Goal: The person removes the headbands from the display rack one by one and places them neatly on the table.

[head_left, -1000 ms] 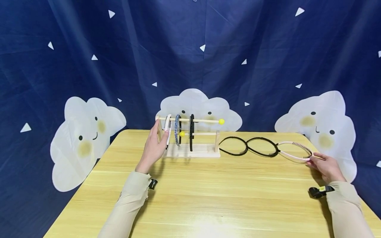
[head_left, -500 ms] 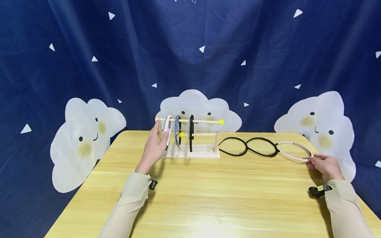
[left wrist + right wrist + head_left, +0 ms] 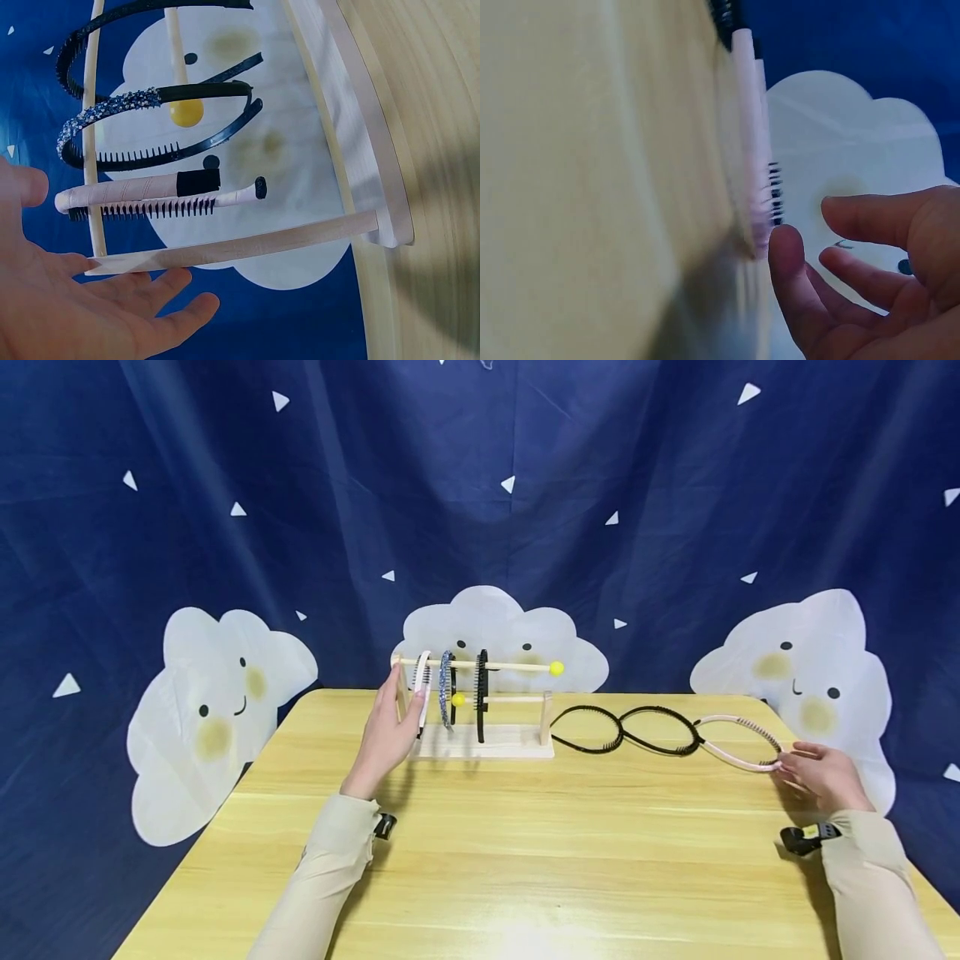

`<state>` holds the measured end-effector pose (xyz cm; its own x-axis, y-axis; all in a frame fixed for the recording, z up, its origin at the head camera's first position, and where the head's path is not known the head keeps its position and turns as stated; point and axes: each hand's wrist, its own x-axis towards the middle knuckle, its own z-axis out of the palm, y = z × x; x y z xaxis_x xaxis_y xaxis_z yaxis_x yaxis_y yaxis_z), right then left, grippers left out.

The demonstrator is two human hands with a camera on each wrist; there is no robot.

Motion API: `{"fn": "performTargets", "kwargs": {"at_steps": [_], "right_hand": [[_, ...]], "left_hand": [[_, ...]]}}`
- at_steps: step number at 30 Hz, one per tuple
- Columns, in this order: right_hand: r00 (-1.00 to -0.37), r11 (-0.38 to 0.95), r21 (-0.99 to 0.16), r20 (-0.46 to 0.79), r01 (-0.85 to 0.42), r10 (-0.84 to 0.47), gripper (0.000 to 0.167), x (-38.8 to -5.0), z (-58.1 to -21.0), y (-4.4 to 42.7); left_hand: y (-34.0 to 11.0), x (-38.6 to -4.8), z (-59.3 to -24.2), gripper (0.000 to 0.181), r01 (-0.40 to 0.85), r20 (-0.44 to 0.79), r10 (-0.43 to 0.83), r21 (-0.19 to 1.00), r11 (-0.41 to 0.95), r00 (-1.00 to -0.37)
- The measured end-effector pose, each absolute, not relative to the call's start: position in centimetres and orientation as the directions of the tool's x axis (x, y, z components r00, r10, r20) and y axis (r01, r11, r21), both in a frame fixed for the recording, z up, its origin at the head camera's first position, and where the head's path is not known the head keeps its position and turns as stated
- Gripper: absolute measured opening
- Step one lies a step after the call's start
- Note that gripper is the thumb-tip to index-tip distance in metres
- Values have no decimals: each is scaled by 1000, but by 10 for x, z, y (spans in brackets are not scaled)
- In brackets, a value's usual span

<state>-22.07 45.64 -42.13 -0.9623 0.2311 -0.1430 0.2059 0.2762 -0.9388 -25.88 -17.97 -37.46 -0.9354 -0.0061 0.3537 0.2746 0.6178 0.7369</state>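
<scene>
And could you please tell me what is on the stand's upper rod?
A pale headband, a blue glittery headband and a black headband. In the head view, the left hand partly covers the pale headband.

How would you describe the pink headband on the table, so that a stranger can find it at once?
On the wooden table, right of the wooden rack, three headbands lie in a row. The pink headband is the rightmost, beside the right hand. Its pale colour sets it apart, because the other two are black.
</scene>
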Motion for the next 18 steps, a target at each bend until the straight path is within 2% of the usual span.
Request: {"fn": "performTargets", "kwargs": {"at_steps": [2, 6, 18], "right_hand": [[-970, 267, -951, -100, 159, 221, 69, -220, -418, 454], [-975, 333, -938, -27, 101, 220, 68, -223, -408, 443], [-975, 383, -924, 92, -8, 202, 69, -229, -378, 407]], "left_hand": [[-179, -259, -374, 71, 274, 353, -8, 738, 617, -936], [-179, -258, -373, 71, 265, 347, -14, 740, 618, -938], [-180, -257, -373, 71, 266, 342, -5, 740, 618, -940]]}}
